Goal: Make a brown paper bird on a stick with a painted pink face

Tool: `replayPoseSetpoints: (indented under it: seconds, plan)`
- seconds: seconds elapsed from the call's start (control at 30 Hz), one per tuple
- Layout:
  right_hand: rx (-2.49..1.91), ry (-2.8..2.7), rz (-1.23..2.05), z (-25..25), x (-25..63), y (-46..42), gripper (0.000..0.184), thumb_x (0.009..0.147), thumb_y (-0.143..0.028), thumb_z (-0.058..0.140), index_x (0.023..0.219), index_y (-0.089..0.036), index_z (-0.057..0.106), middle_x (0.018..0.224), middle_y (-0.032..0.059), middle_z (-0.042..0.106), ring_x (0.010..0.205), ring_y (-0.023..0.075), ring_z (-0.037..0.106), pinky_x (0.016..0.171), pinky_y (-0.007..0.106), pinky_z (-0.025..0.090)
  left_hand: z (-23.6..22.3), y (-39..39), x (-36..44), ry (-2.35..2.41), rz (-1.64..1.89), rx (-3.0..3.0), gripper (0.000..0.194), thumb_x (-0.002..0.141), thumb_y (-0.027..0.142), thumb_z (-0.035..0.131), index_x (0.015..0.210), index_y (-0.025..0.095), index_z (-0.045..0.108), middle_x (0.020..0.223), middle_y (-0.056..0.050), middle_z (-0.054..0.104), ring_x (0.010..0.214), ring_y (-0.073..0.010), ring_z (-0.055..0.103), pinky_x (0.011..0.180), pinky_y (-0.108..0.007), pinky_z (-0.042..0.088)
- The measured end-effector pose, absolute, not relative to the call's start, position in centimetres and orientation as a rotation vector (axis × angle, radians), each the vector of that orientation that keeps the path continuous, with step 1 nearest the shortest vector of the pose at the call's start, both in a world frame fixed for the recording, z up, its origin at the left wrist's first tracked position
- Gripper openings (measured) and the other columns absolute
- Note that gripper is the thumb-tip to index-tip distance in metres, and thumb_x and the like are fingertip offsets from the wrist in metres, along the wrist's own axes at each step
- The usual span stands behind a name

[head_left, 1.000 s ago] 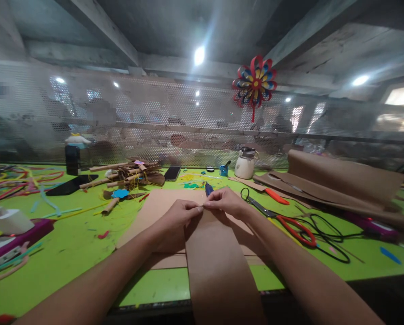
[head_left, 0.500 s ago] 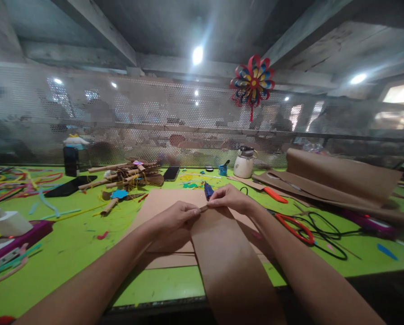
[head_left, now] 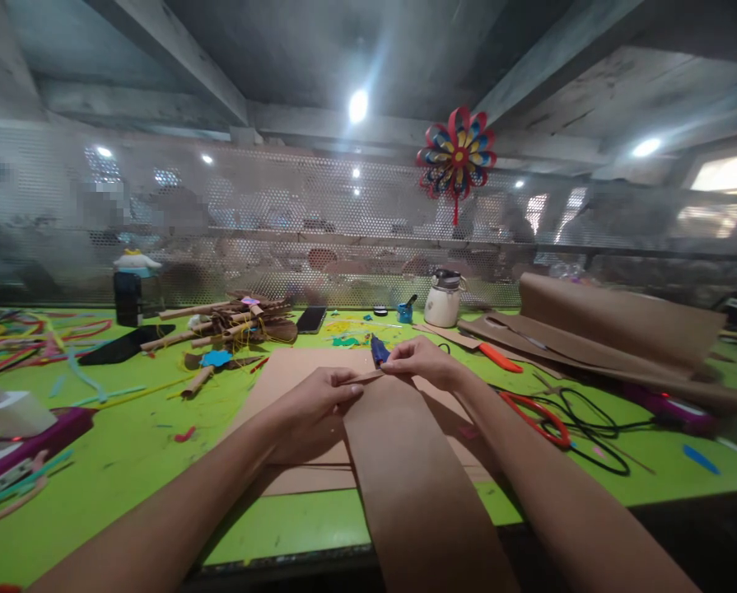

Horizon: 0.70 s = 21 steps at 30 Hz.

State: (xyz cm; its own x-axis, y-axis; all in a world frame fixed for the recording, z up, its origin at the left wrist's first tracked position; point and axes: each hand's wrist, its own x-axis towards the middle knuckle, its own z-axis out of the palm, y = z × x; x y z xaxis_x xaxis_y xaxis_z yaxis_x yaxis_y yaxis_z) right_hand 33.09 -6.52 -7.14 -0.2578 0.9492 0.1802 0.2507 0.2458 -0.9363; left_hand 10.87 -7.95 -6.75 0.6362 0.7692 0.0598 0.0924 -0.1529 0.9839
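Observation:
A long strip of brown kraft paper [head_left: 421,478] runs from my fingers down over the table's front edge. Its far end is folded or rolled narrow, and both hands pinch it there. My left hand [head_left: 322,403] grips the left end of that narrow edge between thumb and fingers. Close beside it, my right hand [head_left: 418,361] pinches the same edge with thumb and forefinger. Under my hands lie flat brown paper sheets [head_left: 287,362] on the green table [head_left: 133,469]. Just behind my right fingertips is the blue tip of a tool [head_left: 379,350], mostly hidden.
Orange-handled scissors [head_left: 544,424] and a black cord [head_left: 612,428] lie right of my arm. Behind them are a red-handled knife [head_left: 500,357] and a large folded brown paper [head_left: 621,329]. Paper rolls [head_left: 238,321], a phone [head_left: 311,319] and a white jar [head_left: 442,301] stand farther back. Left is a purple power strip [head_left: 65,428].
The strip's lower end has swung to the right. My hands have parted slightly, and more of the narrow folded edge shows between them.

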Motion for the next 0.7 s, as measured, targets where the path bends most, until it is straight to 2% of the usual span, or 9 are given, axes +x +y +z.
replayPoseSetpoints:
  seconds: [0.17,0.3,0.5,0.7]
  plan:
    - [-1.098,-1.648,1.057,-7.0,33.3,-6.5,0.035,0.057,-0.043,0.076,0.061,-0.012,0.061,0.046,-0.0054,0.047,0.043,0.0046,0.034,0.044,0.022,0.02,-6.4,-8.4,11.1,0.535,0.711,1.465,0.031,0.074,0.024,0.065,0.103,0.013,0.066,0.109,-0.013,0.063,0.093,-0.0211,0.058,0.077,-0.028,0.042]
    - [-1.067,-1.658,1.065,-6.6,33.1,-6.7,0.033,0.06,-0.043,0.074,0.062,-0.013,0.061,0.044,-0.0054,0.046,0.041,0.0048,0.035,0.043,0.022,0.022,-6.3,-8.5,11.0,0.554,0.837,1.422,0.033,0.077,0.023,0.061,0.11,0.02,0.064,0.118,-0.011,0.061,0.103,-0.0233,0.056,0.078,-0.029,0.044]
    - [-1.003,-1.669,1.03,-6.0,33.0,-7.3,0.03,0.064,-0.039,0.073,0.071,-0.012,0.064,0.044,-0.0059,0.048,0.039,0.0045,0.036,0.041,0.02,0.023,-6.4,-7.1,10.6,0.649,0.96,1.587,0.017,0.069,0.017,0.062,0.082,0.016,0.074,0.1,-0.012,0.068,0.094,-0.0238,0.058,0.079,-0.031,0.042]
    - [-0.901,-1.736,1.021,-5.5,33.2,-7.7,0.028,0.067,-0.038,0.072,0.069,-0.011,0.063,0.045,-0.0045,0.05,0.04,0.0047,0.038,0.041,0.02,0.024,-6.3,-7.0,10.5,0.704,0.924,1.618,0.013,0.066,0.019,0.065,0.075,0.015,0.074,0.08,-0.01,0.069,0.075,-0.0197,0.057,0.067,-0.029,0.039]
